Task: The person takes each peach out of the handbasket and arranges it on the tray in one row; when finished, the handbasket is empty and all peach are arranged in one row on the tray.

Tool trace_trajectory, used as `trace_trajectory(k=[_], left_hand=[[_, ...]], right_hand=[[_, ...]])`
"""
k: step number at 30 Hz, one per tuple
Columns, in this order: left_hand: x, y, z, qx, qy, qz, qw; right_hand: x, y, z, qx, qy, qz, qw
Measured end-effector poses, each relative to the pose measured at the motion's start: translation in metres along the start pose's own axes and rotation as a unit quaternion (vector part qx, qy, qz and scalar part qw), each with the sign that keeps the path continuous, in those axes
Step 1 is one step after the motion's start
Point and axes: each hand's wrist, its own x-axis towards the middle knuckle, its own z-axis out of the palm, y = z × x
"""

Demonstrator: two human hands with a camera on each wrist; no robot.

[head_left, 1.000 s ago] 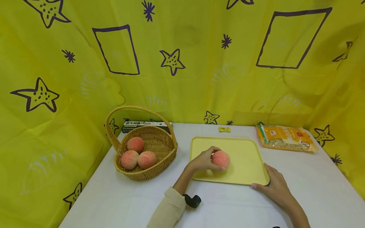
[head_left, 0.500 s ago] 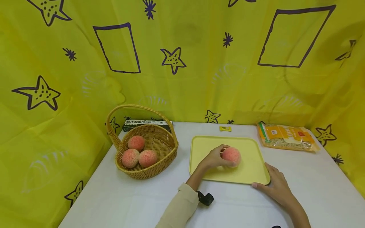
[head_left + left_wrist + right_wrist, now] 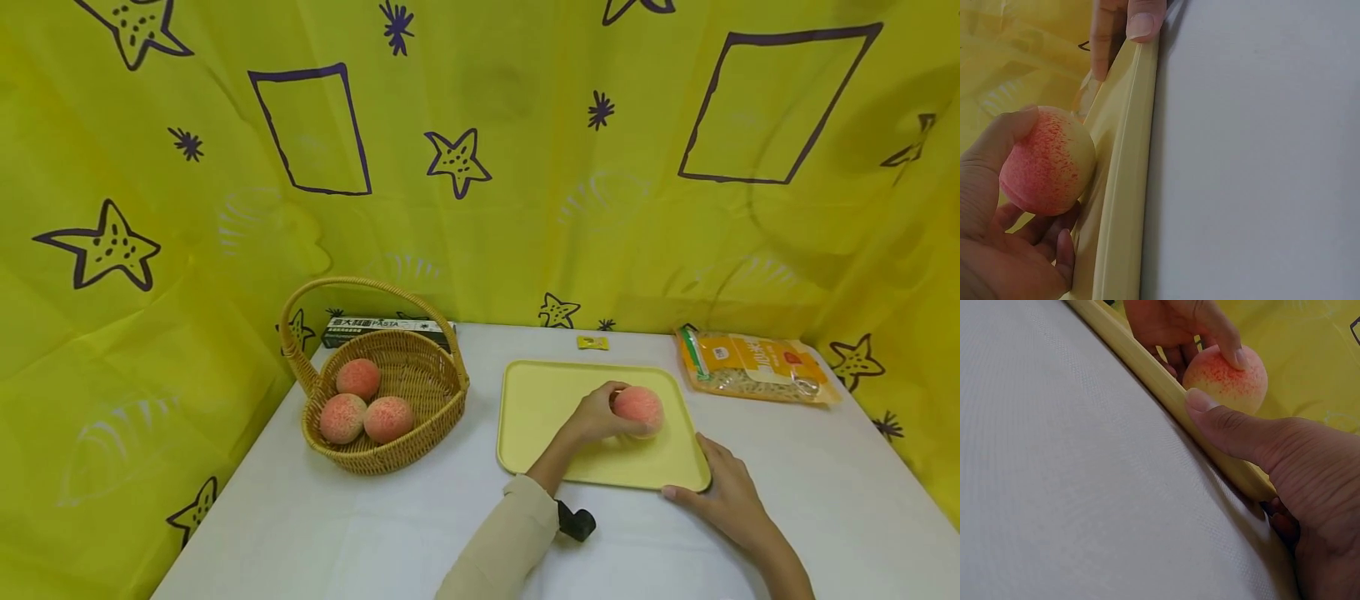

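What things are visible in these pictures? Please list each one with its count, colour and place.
peach in hand: 1, pink-orange, over the right part of the tray
tray: 1, pale yellow, table centre
peaches in basket: 3, pink-orange, inside the basket
basket: 1, tan wicker with handle, table left
pasta box: 1, dark with white label, behind the basket
food bag: 1, orange and clear, table back right
small packet: 1, yellow, behind the tray
table: 1, white
backdrop: 1, yellow with purple stars and frames
left hand: holds the peach
right hand: holds the tray's near right corner
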Motion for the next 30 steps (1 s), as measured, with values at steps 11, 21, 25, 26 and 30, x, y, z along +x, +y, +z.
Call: trace_trajectory(k=[11,21,25,26,30], left_hand=[[0.01,0.013,0.022,0.089,0.043,-0.042,0.9943],[0.018,0.018,0.033,0.09,0.073,-0.055,0.9918],[0.019,0.02,0.037,0.097,0.068,-0.055,0.9914],[0.019,0.02,0.038,0.099,0.067,-0.056,0.9912],[0.018,0.022,0.039,0.11,0.066,-0.059,0.99]], right_hand=[[0.0,-0.002,0.0,0.009,0.01,-0.009,1.0],[0.0,-0.004,0.001,0.004,0.012,-0.012,1.0],[-0.001,-0.004,0.0,0.0,0.017,-0.014,1.0],[-0.001,-0.004,0.0,-0.001,0.019,-0.015,1.0],[-0.001,-0.003,0.0,0.003,0.018,-0.017,1.0]])
